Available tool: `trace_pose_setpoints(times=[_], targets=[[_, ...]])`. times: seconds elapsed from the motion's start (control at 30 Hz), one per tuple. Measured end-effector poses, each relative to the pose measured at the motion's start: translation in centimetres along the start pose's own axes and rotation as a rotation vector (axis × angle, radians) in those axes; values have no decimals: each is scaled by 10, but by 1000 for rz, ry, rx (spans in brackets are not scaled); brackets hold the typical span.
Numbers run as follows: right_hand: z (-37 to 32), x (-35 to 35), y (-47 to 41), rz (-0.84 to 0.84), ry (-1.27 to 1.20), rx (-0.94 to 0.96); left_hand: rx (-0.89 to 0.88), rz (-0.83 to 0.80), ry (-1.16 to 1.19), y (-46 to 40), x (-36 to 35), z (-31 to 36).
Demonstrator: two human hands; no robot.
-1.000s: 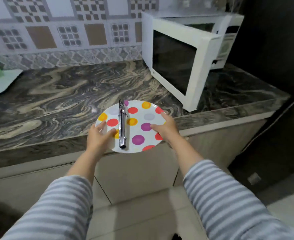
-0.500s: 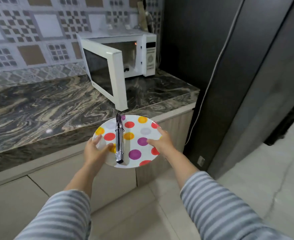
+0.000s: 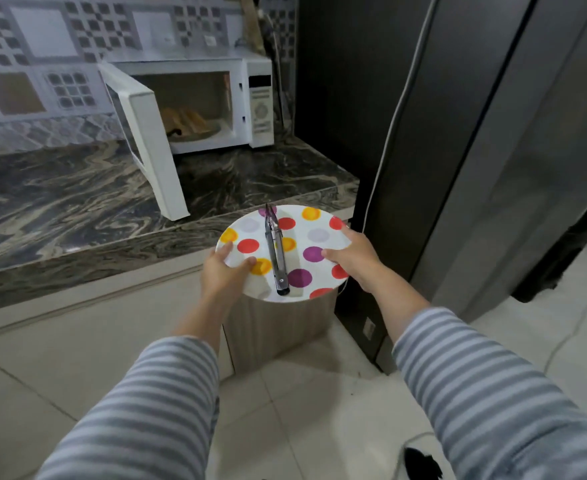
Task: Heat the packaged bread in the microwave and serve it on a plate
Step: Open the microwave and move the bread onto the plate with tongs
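Marble counter, microwave door open, bread inside.
We grip the plate with left hand and right hand; tongs lie on it.

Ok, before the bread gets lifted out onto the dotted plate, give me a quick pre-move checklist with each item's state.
1. Microwave door open: ok.
2. Bread visible inside the microwave: ok.
3. Plate held level, left hand and right hand on opposite rims: ok.
4. Tongs lying on the plate: ok.
5. A hand free to take the tongs: not ok.
6. Bread heated: cannot tell.
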State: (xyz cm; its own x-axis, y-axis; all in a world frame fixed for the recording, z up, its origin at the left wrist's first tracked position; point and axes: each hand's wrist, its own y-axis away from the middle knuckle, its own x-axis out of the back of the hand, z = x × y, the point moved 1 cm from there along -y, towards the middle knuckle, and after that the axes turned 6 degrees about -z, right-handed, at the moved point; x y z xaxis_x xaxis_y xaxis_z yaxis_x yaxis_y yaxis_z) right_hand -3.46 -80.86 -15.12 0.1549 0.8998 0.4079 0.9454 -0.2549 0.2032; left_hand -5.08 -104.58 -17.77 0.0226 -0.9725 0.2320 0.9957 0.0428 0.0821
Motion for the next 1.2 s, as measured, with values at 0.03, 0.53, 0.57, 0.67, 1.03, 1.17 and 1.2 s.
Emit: trace_pose_setpoints(times=[0.03,0.53,0.57,0.67,1.03,1.17,1.2], targets=[[-1,3,-10,-3,2,0,-4,4,-5,-9,-5,4],[-91,-24,-217,-17,165,156,-56,123,-251,-227,-16,45],[-94,-29,-232,-31,178,175,-45,132,-281,-240,-15,47],[-102,-43,-268,-41,242,224,-23,166,-289,-273,-11,48],[-119,-101,-402,-317,482,330,175,384,-553,-355,-3,24],[-123,-117,-443,-412,612,360,280,450,-583,-370,-8,16],[-123,-120,-451,-425,667,389,292,472,-588,-371,-10,15]])
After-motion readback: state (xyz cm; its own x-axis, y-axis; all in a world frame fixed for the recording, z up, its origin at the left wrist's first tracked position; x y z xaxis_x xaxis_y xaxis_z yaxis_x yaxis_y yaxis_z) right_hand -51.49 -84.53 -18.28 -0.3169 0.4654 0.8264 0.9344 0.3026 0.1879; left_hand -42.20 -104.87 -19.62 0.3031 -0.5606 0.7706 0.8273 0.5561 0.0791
